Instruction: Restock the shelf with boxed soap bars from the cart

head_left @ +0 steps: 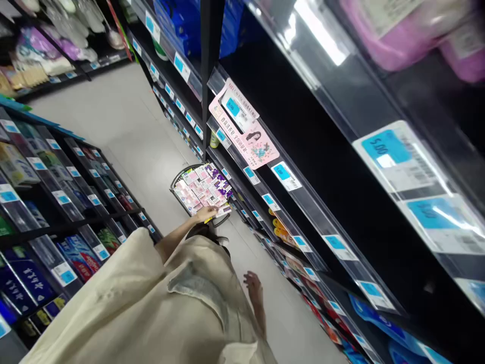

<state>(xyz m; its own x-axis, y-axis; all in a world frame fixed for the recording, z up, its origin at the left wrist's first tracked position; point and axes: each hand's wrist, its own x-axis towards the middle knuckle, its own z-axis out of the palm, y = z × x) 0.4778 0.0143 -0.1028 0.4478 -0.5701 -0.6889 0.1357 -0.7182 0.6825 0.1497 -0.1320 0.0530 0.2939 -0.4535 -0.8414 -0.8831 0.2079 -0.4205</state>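
My left hand [206,214] reaches over the near edge of a black shopping basket [173,183], fingers closed on a small white soap box [223,210]. The basket is filled with rows of Lux soap boxes, pink and white ones [195,188] at the left and purple ones [221,180] at the right. A yellow strip shows just below the hand. My right hand [253,285] hangs at my side over the floor, fingers apart, holding nothing.
Black shelving with blue-and-white price tags [287,175] runs close along the right. A pink sign [244,124] sticks out from it. Lower shelves with toothpaste boxes [81,255] stand at the left. Grey floor [125,119] lies between, with another goods rack [49,50] beyond.
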